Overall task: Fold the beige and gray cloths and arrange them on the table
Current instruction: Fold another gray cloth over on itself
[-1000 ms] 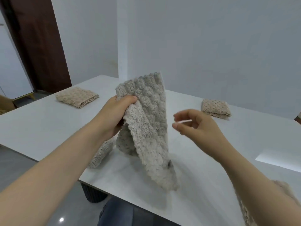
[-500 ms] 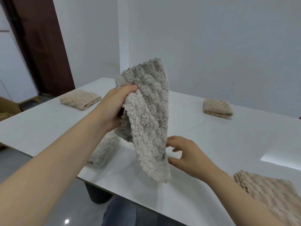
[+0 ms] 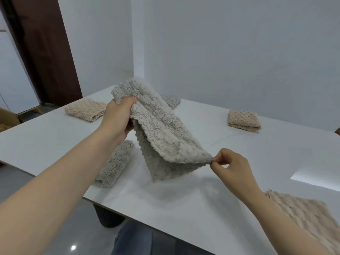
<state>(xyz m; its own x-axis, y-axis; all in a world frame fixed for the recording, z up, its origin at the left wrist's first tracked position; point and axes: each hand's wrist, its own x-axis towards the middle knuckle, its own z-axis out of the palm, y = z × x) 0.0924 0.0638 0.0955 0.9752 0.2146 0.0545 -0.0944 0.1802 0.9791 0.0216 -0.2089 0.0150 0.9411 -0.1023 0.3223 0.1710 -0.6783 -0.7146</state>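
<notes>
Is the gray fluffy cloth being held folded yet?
Not neatly folded: the gray fluffy cloth drapes loosely doubled over the white table, left hand gripping its upper end, right hand pinching a lower corner.

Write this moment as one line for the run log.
gray cloth: spread between hands | left hand: grips top edge | right hand: pinches lower corner | far-left beige cloth, far-right beige cloth: folded on table

Now pinching lower corner of the fluffy gray bobbled cloth [image 3: 161, 137] with right hand [image 3: 232, 167], stretching it from limp hanging toward the white table's [image 3: 184, 208] right edge.
</notes>
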